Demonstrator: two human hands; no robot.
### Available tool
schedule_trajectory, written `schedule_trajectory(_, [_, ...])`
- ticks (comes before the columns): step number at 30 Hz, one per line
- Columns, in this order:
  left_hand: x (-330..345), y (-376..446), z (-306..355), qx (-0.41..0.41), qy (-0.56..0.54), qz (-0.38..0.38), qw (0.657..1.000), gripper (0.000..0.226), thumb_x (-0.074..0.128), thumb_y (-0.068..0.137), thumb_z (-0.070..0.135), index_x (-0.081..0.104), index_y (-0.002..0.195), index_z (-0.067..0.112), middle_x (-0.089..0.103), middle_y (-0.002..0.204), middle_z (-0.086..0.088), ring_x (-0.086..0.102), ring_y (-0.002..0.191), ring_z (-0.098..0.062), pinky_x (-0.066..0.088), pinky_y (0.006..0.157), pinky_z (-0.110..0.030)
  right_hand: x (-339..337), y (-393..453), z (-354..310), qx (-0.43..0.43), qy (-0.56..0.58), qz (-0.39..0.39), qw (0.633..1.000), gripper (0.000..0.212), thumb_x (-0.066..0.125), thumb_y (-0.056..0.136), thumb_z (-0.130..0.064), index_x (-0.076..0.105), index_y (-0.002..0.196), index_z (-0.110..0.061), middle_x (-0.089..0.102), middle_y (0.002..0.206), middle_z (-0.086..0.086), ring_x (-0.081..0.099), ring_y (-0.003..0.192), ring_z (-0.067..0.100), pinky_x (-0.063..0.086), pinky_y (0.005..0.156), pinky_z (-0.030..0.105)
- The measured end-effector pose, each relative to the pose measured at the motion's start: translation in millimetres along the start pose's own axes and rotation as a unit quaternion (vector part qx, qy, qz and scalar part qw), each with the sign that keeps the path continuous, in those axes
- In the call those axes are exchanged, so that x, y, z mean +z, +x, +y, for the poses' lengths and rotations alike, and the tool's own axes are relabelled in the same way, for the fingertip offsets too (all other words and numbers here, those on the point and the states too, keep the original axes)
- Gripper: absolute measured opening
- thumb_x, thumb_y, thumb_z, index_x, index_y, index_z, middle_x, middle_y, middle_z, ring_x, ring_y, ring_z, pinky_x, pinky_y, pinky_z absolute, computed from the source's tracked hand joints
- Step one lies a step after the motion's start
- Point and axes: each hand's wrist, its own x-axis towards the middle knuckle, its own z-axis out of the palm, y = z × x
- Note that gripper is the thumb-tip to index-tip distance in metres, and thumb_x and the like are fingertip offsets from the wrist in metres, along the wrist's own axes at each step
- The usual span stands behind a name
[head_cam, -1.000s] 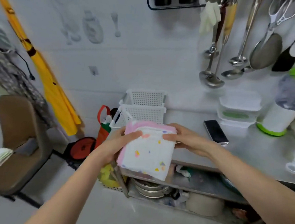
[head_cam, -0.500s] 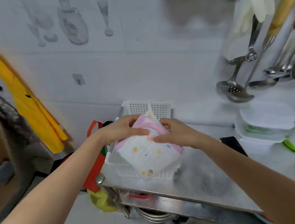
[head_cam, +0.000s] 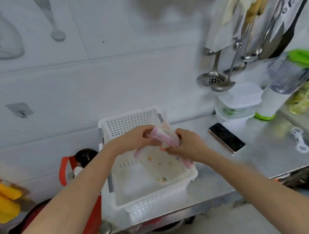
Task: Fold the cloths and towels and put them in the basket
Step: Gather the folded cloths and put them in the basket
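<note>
A white perforated plastic basket (head_cam: 147,204) stands on the left end of the steel counter. A folded white cloth (head_cam: 161,164) with coloured spots and pink edges hangs into the basket's right side. My left hand (head_cam: 135,139) grips the cloth's upper pink fold from the left. My right hand (head_cam: 185,147) grips the same fold from the right, fingers curled round the layered edge. Both hands are above the basket's far half. The cloth's lower end lies against the basket's right wall.
A black phone (head_cam: 226,138) lies on the steel counter (head_cam: 264,156) right of the basket. Stacked lidded containers (head_cam: 238,102), a blender with a green lid (head_cam: 284,82) and hanging ladles (head_cam: 215,78) line the back right. A red bag (head_cam: 67,168) sits on the floor at left.
The view has come closer over the counter. Both hands have carried the folded cloth forward and down, from in front of the basket to inside its right side.
</note>
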Motion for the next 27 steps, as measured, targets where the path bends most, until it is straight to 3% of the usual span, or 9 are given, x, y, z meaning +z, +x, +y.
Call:
schedule_trajectory(3, [7,2,-17,-0.052,-0.035,0.023,0.998,0.041,0.074,0.081,0.03,0.06,0.119,0.023,0.062,0.121,0.009,0.06,0.109,-0.008,0.048,0.099,-0.033,15,5,-3,0.052,-0.021,-0.03,0.998,0.04,0.071,0.074,-0.045,0.048,0.087,-0.015,0.049,0.071,-0.006,0.051,0.069,0.016,0.031,0.05,0.022])
schedule_trajectory(5, [15,-8,-24,-0.118,-0.054,0.064,0.989,0.05,0.072,0.083,0.037,0.056,0.127,0.02,0.056,0.123,0.007,0.055,0.113,-0.011,0.047,0.099,-0.034,27,7,-4,0.083,-0.018,-0.046,0.995,0.041,0.07,0.076,-0.046,0.047,0.089,-0.015,0.045,0.069,-0.007,0.047,0.066,0.013,0.028,0.048,0.021])
schedule_trajectory(11, [54,-32,-25,-0.266,-0.303,0.141,0.904,0.016,0.054,0.095,0.035,0.058,0.095,0.02,0.058,0.095,0.001,0.054,0.084,-0.013,0.05,0.087,-0.038,62,20,-3,0.119,-0.02,-0.054,0.991,0.064,0.07,0.074,-0.053,0.05,0.112,-0.006,0.058,0.092,0.005,0.057,0.101,0.025,0.043,0.072,0.027])
schedule_trajectory(13, [70,-34,-19,-0.297,-0.372,0.127,0.87,0.02,0.058,0.091,0.041,0.056,0.084,0.023,0.056,0.089,-0.001,0.051,0.078,-0.016,0.047,0.085,-0.038,66,19,-3,0.11,-0.062,-0.043,0.991,0.065,0.068,0.078,-0.049,0.047,0.118,-0.003,0.054,0.083,0.003,0.054,0.11,0.025,0.042,0.081,0.027])
schedule_trajectory(17, [92,-22,-12,-0.326,-0.445,0.099,0.828,0.028,0.05,0.095,0.043,0.055,0.08,0.019,0.054,0.085,-0.007,0.05,0.076,-0.023,0.044,0.08,-0.039,68,14,3,0.084,-0.09,-0.056,0.991,0.058,0.065,0.083,-0.04,0.043,0.12,0.0,0.061,0.108,0.011,0.057,0.108,0.025,0.044,0.082,0.029])
schedule_trajectory(20, [108,-8,-12,-0.348,-0.448,0.113,0.816,0.032,0.042,0.099,0.037,0.055,0.081,0.013,0.058,0.087,-0.009,0.053,0.074,-0.022,0.045,0.072,-0.034,67,11,11,0.026,-0.137,-0.052,0.989,0.048,0.06,0.087,-0.036,0.044,0.116,-0.002,0.054,0.115,0.013,0.053,0.111,0.027,0.043,0.085,0.032])
schedule_trajectory(23, [114,8,-10,-0.34,-0.436,0.119,0.825,0.028,0.041,0.1,0.026,0.048,0.079,0.01,0.053,0.103,-0.011,0.05,0.094,-0.019,0.041,0.085,-0.03,68,7,19,-0.04,-0.184,-0.008,0.982,0.045,0.051,0.092,-0.038,0.044,0.122,-0.005,0.049,0.122,0.011,0.046,0.114,0.027,0.041,0.09,0.032])
schedule_trajectory(25, [113,12,-4,-0.337,-0.415,0.073,0.842,0.028,0.06,0.085,0.034,0.045,0.072,0.013,0.053,0.092,-0.007,0.047,0.1,-0.018,0.039,0.098,-0.033,67,5,26,-0.092,-0.226,0.039,0.969,0.045,0.046,0.095,-0.039,0.045,0.127,-0.008,0.048,0.127,0.01,0.041,0.119,0.026,0.037,0.097,0.032])
schedule_trajectory(27, [116,11,-1,-0.325,-0.423,0.05,0.844,0.036,0.067,0.067,0.05,0.05,0.075,0.02,0.056,0.089,-0.004,0.054,0.091,-0.019,0.048,0.091,-0.037,66,3,34,-0.107,-0.224,0.053,0.967,0.046,0.046,0.095,-0.039,0.044,0.131,-0.01,0.047,0.131,0.008,0.038,0.125,0.025,0.035,0.101,0.033])
